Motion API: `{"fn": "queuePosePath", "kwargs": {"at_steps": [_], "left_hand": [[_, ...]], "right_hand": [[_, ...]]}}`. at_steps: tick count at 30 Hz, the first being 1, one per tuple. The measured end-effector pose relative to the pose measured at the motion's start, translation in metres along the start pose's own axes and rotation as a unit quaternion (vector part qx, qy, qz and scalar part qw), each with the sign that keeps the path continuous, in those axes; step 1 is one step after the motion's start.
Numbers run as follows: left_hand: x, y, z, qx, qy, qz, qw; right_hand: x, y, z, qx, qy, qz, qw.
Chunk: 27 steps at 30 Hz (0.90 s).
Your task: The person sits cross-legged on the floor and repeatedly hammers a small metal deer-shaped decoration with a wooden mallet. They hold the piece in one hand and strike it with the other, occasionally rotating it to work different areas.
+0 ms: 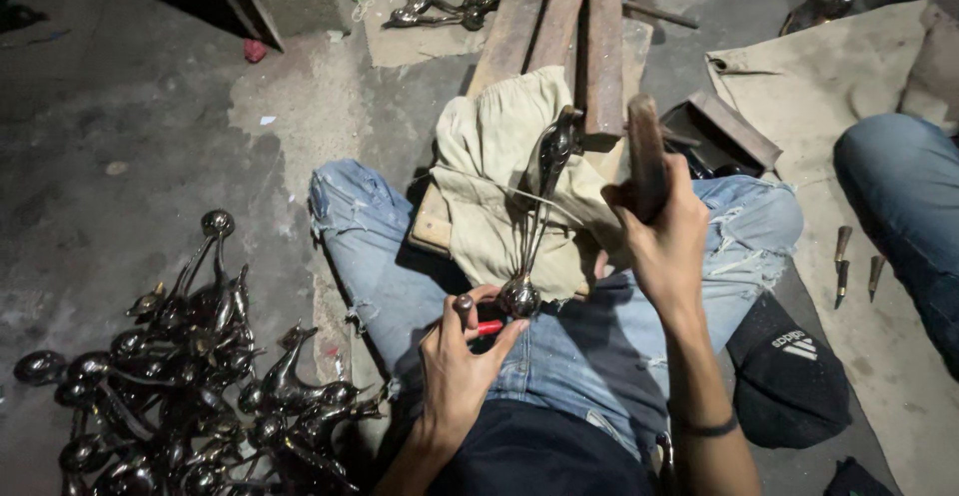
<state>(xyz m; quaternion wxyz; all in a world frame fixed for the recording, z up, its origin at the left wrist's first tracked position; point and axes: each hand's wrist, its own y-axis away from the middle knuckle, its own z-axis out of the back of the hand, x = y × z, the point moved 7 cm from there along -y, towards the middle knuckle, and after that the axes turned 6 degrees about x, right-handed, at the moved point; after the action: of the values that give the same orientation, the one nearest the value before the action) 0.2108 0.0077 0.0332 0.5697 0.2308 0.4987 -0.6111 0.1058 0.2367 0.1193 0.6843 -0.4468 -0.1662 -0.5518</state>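
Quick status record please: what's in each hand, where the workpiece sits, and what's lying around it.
left hand: grips a punch upright beside the workpiece's round end
right hand: raised, holding a mallet
workpiece: dark metal bird figure lying on a cloth over planks
left floor: pile of figures
right mat: three chisels
cap: by right knee

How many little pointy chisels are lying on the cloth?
3. All lie on the tan cloth at the right, near another person's knee: one chisel uppermost, a second chisel just below it, a third chisel beside them. Others may be hidden.
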Motion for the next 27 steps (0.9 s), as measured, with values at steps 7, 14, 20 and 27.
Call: {"fn": "queuePosePath", "kwargs": {"at_steps": [7,14,20,27], "left_hand": [[0.006,0.002,-0.002,0.002,0.078,0.0,0.997],[0.045,0.006,-0.004,0.022,0.156,0.052,0.986],[0.074,-0.005,0.011,-0.009,0.254,0.127,0.959],[0.024,-0.024,0.02,0.192,0.227,0.099,0.95]], "right_hand": [[-0.015,0.023,0.002,0.005,-0.024,-0.056,0.998],[-0.053,0.054,0.022,-0.031,-0.079,-0.037,0.996],[-0.098,0.087,0.027,-0.141,-0.157,-0.004,0.978],[-0.142,0.132,-0.003,-0.167,-0.157,-0.091,0.969]]}}
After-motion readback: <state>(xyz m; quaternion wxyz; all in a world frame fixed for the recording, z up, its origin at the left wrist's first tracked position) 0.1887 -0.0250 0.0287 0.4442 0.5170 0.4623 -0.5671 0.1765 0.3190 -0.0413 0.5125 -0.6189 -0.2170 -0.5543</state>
